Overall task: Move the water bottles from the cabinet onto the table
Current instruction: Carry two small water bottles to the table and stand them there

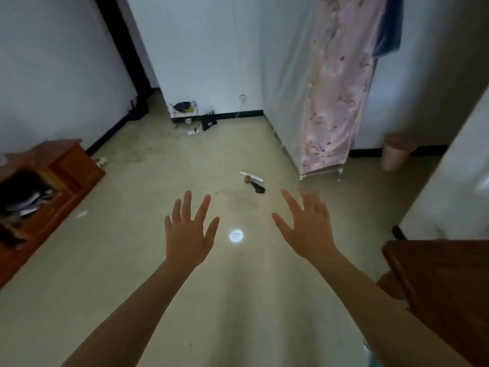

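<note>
My left hand (189, 234) and my right hand (308, 229) are stretched out in front of me above the floor, fingers spread and straight, holding nothing. A reddish wooden cabinet (68, 168) stands at the left edge, its open shelf dark and stuffed with papers. A dark wooden table (444, 282) juts in at the lower right. No water bottle shows anywhere in the view.
A pink flowered fabric wardrobe (336, 96) stands at the right with a bin (395, 152) beside it. Small litter (252, 181) lies on the pale floor ahead. A low rack (182, 111) with clutter sits against the far wall. A bright light spot (236, 236) marks the floor.
</note>
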